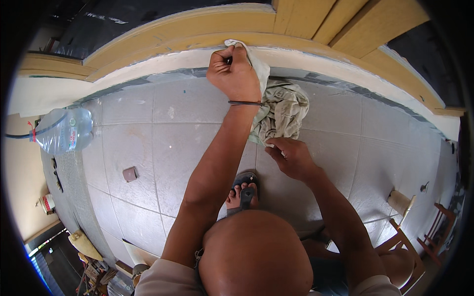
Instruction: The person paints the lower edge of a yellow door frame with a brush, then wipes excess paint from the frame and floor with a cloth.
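Observation:
A pale greenish-grey cloth (pixel 284 108) hangs bunched from the yellow wooden frame (pixel 197 39) at the wall down to the tiled floor. My left hand (pixel 234 74) is closed on the cloth's upper end, with thumb and fingertips pinched together against the frame's lower edge. A dark band circles that wrist. Lower down and to the right, my right hand (pixel 295 159) has its fingers pinched on the cloth's near edge. Folds hide part of how the cloth lies.
On the left lies a clear plastic bottle (pixel 66 130) with a hose in its neck. A small brownish block (pixel 130 174) rests on the grey tiles. A roller-like cylinder (pixel 401 202) and wooden chair (pixel 407 246) are at right. My sandalled foot (pixel 243 193) stands below the cloth.

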Action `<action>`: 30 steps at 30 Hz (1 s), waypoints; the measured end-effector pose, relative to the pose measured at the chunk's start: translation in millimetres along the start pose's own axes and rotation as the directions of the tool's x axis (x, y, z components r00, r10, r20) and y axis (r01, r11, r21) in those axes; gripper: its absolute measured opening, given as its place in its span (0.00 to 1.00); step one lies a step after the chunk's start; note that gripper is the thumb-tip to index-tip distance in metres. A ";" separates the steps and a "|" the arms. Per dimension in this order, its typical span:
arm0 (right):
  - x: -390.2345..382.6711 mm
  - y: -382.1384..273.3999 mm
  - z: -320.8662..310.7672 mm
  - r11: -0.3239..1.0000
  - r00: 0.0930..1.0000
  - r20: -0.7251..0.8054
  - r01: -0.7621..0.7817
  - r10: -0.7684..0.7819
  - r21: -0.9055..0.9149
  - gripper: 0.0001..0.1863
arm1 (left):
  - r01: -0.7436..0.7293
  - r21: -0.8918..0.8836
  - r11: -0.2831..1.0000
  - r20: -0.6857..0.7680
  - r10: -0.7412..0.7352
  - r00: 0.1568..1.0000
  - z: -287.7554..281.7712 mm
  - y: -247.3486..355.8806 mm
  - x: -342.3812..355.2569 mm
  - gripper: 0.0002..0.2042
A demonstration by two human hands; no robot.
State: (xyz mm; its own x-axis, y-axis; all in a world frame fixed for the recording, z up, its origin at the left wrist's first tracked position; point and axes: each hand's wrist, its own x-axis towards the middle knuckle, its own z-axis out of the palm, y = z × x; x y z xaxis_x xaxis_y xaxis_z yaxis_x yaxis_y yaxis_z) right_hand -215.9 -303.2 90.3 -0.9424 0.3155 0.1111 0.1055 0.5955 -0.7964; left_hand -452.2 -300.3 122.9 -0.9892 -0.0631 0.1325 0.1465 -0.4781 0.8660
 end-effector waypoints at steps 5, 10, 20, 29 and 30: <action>-9.0 14.3 -23.6 0.929 0.866 -0.357 -0.270 0.350 0.254 0.10 | 0.057 0.122 0.991 0.260 -0.087 0.962 26.0 -6.7 -48.1 0.03; 14.8 9.3 -76.8 0.952 0.632 -0.736 -0.010 0.244 0.307 0.17 | 0.197 -0.019 0.980 0.468 -0.166 0.868 29.3 19.7 -101.3 0.05; 28.7 -8.1 -30.3 0.877 0.638 -0.733 0.185 0.236 0.444 0.23 | 0.225 0.378 0.898 0.773 -0.440 0.458 -8.8 85.9 -134.4 0.22; 86.1 22.1 -78.6 0.937 0.174 -0.928 0.063 0.330 0.345 0.11 | -0.735 0.334 0.591 0.846 -0.532 -0.043 69.2 306.3 -13.7 0.34; 93.6 21.7 -74.8 0.934 0.133 -0.930 0.062 0.342 0.352 0.11 | -0.792 0.303 0.530 0.864 -0.503 -0.006 71.9 328.0 -27.8 0.32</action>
State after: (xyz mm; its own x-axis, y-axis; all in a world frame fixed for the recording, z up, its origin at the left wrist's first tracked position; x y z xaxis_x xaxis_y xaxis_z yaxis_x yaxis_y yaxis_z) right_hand -278.1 -205.4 127.9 0.2064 0.9328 0.2955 -0.0714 0.3156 -0.9462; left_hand -376.0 -392.5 438.0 -0.0598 0.9980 -0.0195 0.8639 0.0615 0.4999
